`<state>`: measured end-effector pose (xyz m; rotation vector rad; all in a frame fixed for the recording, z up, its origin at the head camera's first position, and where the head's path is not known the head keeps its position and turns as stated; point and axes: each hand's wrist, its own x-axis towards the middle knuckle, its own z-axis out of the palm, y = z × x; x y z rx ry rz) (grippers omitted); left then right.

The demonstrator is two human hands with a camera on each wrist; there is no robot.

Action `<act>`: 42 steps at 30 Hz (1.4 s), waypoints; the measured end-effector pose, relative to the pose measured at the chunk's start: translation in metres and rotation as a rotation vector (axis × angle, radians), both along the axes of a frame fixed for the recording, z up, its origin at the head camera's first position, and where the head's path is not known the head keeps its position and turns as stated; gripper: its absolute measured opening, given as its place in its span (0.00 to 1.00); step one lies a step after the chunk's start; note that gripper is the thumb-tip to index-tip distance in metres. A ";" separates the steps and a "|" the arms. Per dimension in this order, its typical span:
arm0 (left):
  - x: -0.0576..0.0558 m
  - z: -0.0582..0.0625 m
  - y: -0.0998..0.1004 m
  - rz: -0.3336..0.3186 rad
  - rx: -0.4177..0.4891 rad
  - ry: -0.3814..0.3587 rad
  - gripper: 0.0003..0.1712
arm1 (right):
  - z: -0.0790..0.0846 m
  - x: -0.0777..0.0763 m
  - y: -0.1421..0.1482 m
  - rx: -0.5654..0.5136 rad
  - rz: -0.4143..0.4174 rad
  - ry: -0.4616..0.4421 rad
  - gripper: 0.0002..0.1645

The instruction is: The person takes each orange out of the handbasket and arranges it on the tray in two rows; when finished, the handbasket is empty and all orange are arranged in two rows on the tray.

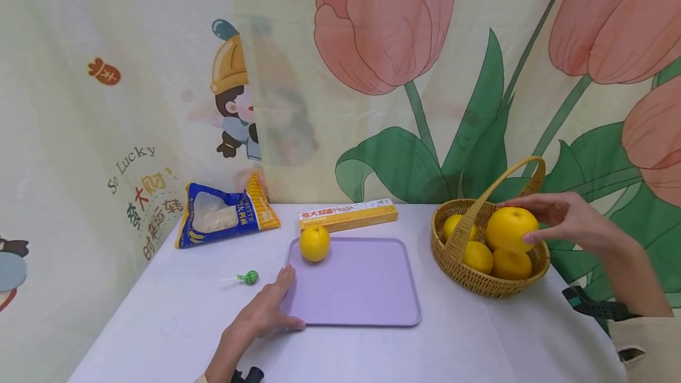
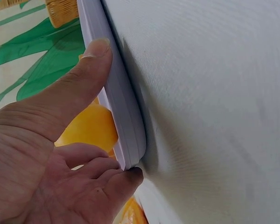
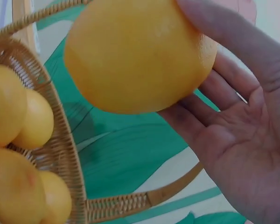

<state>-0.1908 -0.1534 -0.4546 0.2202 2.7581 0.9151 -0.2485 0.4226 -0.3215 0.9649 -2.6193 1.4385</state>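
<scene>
My right hand point(image 1: 566, 220) holds a large yellow orange point(image 1: 512, 229) between thumb and fingers, over the right side of a wicker basket point(image 1: 495, 291). In the right wrist view the held orange point(image 3: 140, 56) appears against the printed curtain. Several more oranges point(image 1: 477, 257) lie inside the basket. A light purple tray point(image 1: 351, 285) lies flat on the table, with one orange point(image 1: 315, 243) at its far left corner. At the tray's near left corner my left hand point(image 1: 266, 309) grips the rim, thumb along the near edge and fingers on the left edge.
Behind the tray lies a yellow pasta box point(image 1: 348, 216). A blue and yellow pasta bag point(image 1: 226, 213) is at the back left. A green lollipop point(image 1: 248, 277) lies left of the tray on the white table point(image 1: 170, 312). A tulip-printed curtain point(image 1: 287, 75) hangs behind.
</scene>
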 end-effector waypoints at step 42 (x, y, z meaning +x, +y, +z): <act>0.000 -0.004 -0.001 0.022 0.019 -0.001 0.73 | -0.122 -0.057 -0.277 -0.296 -0.236 -0.177 0.36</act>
